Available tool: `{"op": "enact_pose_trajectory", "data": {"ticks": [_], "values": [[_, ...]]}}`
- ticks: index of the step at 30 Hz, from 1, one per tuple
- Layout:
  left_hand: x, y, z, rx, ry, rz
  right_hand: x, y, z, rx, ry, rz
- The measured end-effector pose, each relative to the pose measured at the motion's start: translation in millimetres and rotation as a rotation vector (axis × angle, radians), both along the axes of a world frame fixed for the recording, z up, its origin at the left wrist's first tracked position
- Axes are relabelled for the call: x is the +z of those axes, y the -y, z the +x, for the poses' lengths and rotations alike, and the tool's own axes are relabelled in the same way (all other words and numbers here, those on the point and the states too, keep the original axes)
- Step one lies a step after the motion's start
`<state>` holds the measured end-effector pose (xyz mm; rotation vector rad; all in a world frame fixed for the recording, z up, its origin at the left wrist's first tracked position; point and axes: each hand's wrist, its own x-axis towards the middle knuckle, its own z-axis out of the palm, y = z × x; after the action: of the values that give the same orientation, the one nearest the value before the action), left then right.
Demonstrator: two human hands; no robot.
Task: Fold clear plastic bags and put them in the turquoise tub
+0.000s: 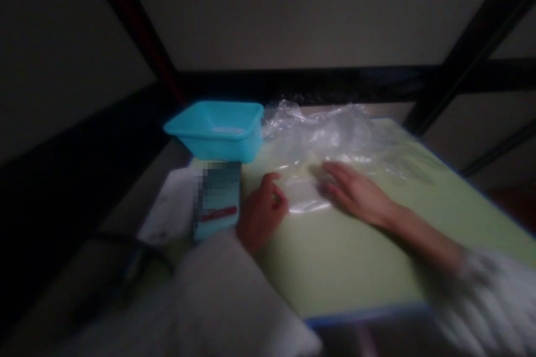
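My left hand (262, 213) rests on the pale green table (335, 256) with its fingers curled in a loose fist at the edge of a clear plastic bag (330, 142). I cannot make out anything in that fist. My right hand (355, 192) lies flat on the same plastic, fingers stretched out toward the left. The crumpled plastic spreads across the far half of the table. Both sleeves are white and fluffy.
A turquoise plastic tub (218, 129) stands at the table's far left corner. In front of it lies a light blue phone-like device (218, 201) on white cloth. Dark metal frame bars (473, 39) run behind and to the right. The table has a blue edge.
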<state>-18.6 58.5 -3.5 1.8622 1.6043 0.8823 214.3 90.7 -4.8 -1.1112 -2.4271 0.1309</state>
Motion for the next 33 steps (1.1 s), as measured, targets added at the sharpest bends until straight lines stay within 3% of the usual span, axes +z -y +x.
{"op": "enact_pose_trajectory", "data": {"ticks": [3,8,18,25,33], "values": [[-1.0,-1.8,0.8,0.013,-0.011,-0.031,-12.5,1.3,-6.5,0.065,0.186,-0.016],[-1.2,-3.8,0.6,0.043,-0.038,-0.028,-23.6,-1.6,-8.5,0.048,0.339,-0.041],[3.9,-4.4,-1.8,0.031,-0.177,0.061,-21.6,-2.1,-8.6,0.041,0.337,-0.046],[-0.1,-1.0,-5.1,-0.067,-0.304,-0.032,-19.3,-1.7,-9.1,0.033,0.282,-0.003],[5.5,4.6,-2.6,-0.061,-0.478,-0.073,-22.5,-0.6,-9.6,0.025,0.312,-0.01]]}}
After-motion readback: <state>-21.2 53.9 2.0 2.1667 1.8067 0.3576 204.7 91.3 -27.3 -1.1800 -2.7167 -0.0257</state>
